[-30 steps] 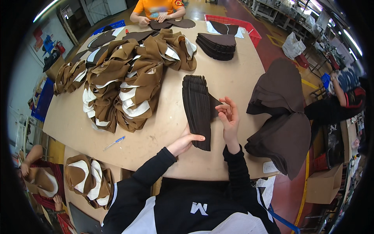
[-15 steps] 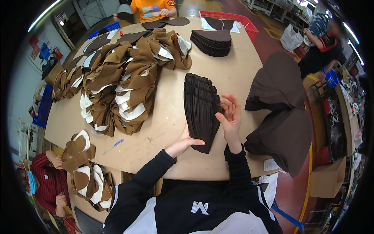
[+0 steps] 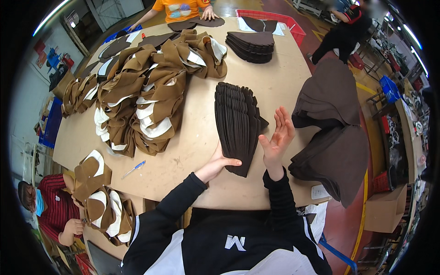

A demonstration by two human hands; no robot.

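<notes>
A thick stack of dark brown fabric pieces (image 3: 236,123) stands on edge on the table in front of me, its layers fanned at the far end. My left hand (image 3: 217,164) grips its near end, with the thumb over the near right side and the fingers hidden behind. To the right of the stack, my right hand (image 3: 278,142) is raised and apart from it, fingers stretched and thumb out, holding nothing. One layer's corner juts from the stack toward that hand. Larger dark brown piles (image 3: 327,142) lie at the table's right edge.
Brown pieces with white lining (image 3: 151,101) are heaped on the left, near a blue pen (image 3: 134,169). Another dark stack (image 3: 250,46) sits at the far side, before a red basket (image 3: 293,32). Co-workers are at the far edge (image 3: 181,10) and lower left (image 3: 57,201).
My right hand has moved away from the stack to the right, its fingers straightening. The stack's layers have shifted, and a corner now sticks out. A person at upper right has walked farther off.
</notes>
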